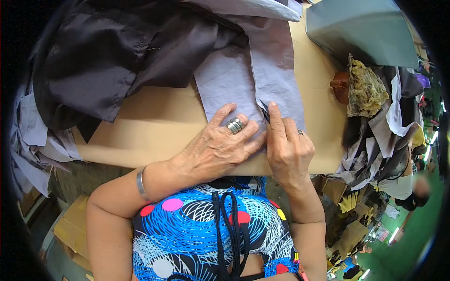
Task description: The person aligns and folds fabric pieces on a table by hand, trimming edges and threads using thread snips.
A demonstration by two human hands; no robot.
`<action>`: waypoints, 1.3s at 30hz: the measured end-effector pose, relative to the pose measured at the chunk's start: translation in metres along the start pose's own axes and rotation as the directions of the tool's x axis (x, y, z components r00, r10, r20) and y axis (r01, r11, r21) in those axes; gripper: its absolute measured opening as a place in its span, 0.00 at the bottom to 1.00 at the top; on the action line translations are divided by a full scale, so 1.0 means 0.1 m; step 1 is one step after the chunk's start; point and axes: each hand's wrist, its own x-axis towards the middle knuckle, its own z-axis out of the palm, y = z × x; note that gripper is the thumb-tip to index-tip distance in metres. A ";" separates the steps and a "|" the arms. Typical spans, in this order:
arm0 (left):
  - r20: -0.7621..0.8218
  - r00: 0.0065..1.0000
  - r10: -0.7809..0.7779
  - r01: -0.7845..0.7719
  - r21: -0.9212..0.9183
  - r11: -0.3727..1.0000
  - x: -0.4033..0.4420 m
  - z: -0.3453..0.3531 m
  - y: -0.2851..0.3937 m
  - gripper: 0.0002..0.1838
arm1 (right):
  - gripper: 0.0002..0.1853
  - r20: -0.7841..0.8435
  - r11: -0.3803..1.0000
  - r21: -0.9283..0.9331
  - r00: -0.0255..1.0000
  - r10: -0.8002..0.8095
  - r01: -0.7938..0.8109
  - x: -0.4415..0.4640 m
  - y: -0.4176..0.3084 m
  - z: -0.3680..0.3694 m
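My left hand [222, 143] lies on the light purple-grey cloth [225, 79], fingers bent and apart, pressing it against the table. A wide silver ring is on one of its fingers. My right hand [289, 145] is closed around a small dark pointed tool [265, 110], index finger stretched along it. The tool's tip rests at a seam edge running down the cloth, just beyond my left fingertips. Its exact kind is hidden by my fingers. Joined or bunched with the cloth, dark brown shiny fabric [98, 70] spreads over the left of the table.
The tan tabletop [323, 136] ends just before my body. A grey metallic panel [361, 28] stands at the back right. Nearby are a brown cup-like object [340, 87], a crumpled yellowish piece [366, 89] and piled fabric scraps [377, 136]. A cardboard box [75, 229] sits lower left.
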 end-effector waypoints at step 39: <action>-0.037 0.999 0.021 -0.023 -0.054 0.998 0.00 0.04 0.03 0.24 | 0.19 -0.051 0.997 0.013 0.996 0.073 -0.072 1.08 0.20 0.05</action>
